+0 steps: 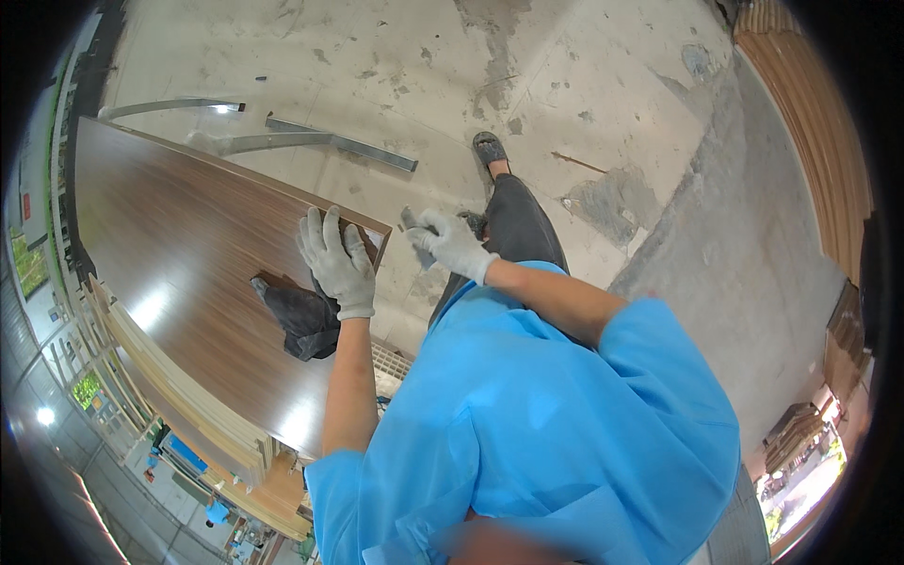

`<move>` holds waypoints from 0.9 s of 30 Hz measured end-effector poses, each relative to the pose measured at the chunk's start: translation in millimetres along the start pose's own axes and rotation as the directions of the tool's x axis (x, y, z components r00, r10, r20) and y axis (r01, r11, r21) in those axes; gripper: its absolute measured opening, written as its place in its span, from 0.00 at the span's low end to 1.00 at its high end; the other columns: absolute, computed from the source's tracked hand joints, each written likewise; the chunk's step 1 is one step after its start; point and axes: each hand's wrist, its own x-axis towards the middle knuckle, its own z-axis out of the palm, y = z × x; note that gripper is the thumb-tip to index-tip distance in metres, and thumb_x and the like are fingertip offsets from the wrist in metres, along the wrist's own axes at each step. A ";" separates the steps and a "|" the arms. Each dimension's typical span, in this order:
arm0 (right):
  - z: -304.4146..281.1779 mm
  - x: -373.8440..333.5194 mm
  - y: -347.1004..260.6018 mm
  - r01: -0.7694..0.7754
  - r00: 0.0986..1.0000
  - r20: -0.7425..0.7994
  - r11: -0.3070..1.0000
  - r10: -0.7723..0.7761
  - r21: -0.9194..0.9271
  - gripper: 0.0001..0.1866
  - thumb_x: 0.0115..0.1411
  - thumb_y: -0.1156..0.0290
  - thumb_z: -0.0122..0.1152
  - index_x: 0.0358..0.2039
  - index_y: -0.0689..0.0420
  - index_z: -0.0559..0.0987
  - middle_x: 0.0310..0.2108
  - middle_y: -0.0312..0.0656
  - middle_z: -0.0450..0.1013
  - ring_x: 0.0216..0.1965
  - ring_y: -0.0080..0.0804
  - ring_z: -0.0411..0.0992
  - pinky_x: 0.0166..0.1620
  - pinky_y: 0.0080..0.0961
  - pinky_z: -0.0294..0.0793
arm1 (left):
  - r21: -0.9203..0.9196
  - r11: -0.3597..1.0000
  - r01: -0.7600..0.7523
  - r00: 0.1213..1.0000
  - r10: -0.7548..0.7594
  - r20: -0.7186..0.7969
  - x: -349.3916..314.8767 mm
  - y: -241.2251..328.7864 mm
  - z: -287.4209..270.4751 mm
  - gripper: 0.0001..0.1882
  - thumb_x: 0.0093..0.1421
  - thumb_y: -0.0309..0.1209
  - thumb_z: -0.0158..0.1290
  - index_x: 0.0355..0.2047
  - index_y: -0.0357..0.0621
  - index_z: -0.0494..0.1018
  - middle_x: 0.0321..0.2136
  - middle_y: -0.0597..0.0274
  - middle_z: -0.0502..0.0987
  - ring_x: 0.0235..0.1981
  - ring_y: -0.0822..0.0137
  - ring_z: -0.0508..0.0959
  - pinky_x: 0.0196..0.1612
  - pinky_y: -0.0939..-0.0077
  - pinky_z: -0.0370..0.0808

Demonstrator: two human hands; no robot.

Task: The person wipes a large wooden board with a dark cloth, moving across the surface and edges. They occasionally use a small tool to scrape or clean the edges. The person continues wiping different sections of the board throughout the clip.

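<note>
The dark brown glossy wood-grain panel [179, 273] lies flat on top of a stack of pale boards [202, 414]. A crumpled dark grey cloth [299, 320] rests on the panel near its right corner. The left hand [337, 259], in a light grey work glove, lies flat on the panel at that corner, fingers spread and closed on nothing, just above the cloth. The right hand [450, 242], also gloved, is held off the panel beyond its right edge, its grip curled around a small grey object [411, 221] whose kind cannot be told.

Judged from the even sheen, most of the panel surface appears wiped; the corner under the left hand appears to remain.

On the concrete floor [584, 85] beyond the panel's far edge lie grey metal strips [330, 141]. Corrugated brown sheets [800, 104] stand at the right.
</note>
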 end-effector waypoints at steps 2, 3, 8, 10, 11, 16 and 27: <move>1.6 -1.3 2.1 0.179 0.982 0.081 0.973 -0.168 -0.145 0.12 0.67 0.63 0.60 0.35 0.60 0.75 0.27 0.40 0.75 0.27 0.26 0.74 0.32 0.28 0.74 | 0.001 1.000 0.011 1.000 -0.011 0.004 -1.7 -0.7 -0.3 0.20 0.69 0.38 0.47 0.57 0.43 0.72 0.60 0.42 0.69 0.62 0.36 0.65 0.66 0.44 0.59; 2.2 -1.9 2.7 0.281 0.954 0.164 0.941 -0.252 -0.190 0.12 0.67 0.62 0.60 0.35 0.59 0.76 0.27 0.39 0.76 0.28 0.25 0.75 0.33 0.28 0.75 | -0.001 1.000 0.007 1.000 -0.007 0.009 -2.6 -0.7 -0.3 0.20 0.69 0.38 0.48 0.57 0.43 0.72 0.60 0.42 0.69 0.62 0.36 0.65 0.67 0.44 0.59; 8.4 -4.2 6.9 0.178 0.983 0.056 0.984 -0.177 -0.020 0.12 0.69 0.65 0.58 0.37 0.61 0.75 0.26 0.40 0.75 0.29 0.25 0.76 0.33 0.27 0.78 | 0.010 1.000 -0.013 1.000 0.013 -0.007 -1.2 -1.0 -0.7 0.20 0.69 0.38 0.48 0.56 0.43 0.72 0.61 0.43 0.68 0.63 0.37 0.65 0.67 0.43 0.59; 10.6 -0.8 11.0 0.076 0.990 0.108 0.992 -0.086 0.101 0.10 0.69 0.66 0.57 0.38 0.61 0.75 0.26 0.39 0.74 0.27 0.26 0.75 0.32 0.28 0.77 | 0.007 1.000 -0.016 1.000 0.016 -0.001 -0.9 -0.4 0.2 0.20 0.69 0.38 0.48 0.56 0.42 0.72 0.60 0.42 0.69 0.63 0.36 0.65 0.67 0.44 0.59; 11.7 2.0 13.1 0.105 0.980 0.144 0.976 -0.134 0.190 0.10 0.68 0.66 0.56 0.38 0.61 0.75 0.27 0.38 0.74 0.26 0.26 0.75 0.31 0.29 0.76 | 0.004 1.000 -0.012 1.000 0.012 0.000 -0.4 -0.1 0.2 0.20 0.69 0.38 0.48 0.56 0.42 0.72 0.60 0.42 0.69 0.63 0.36 0.65 0.67 0.44 0.59; 9.0 16.7 24.0 0.093 0.982 0.169 0.995 -0.087 -0.029 0.10 0.67 0.64 0.57 0.35 0.58 0.76 0.27 0.42 0.76 0.26 0.29 0.74 0.32 0.31 0.74 | -0.002 1.000 -0.017 1.000 0.017 -0.015 0.0 1.0 -0.1 0.19 0.68 0.36 0.48 0.56 0.42 0.72 0.60 0.42 0.69 0.63 0.37 0.65 0.66 0.43 0.60; -8.0 1.1 -18.7 0.484 0.870 0.241 0.652 -0.431 -0.584 0.11 0.67 0.66 0.55 0.41 0.60 0.75 0.35 0.51 0.78 0.39 0.53 0.76 0.43 0.44 0.73 | 0.005 1.000 -0.014 1.000 0.014 -0.002 0.0 0.4 -0.5 0.19 0.68 0.37 0.47 0.56 0.42 0.72 0.60 0.42 0.69 0.63 0.38 0.65 0.67 0.44 0.59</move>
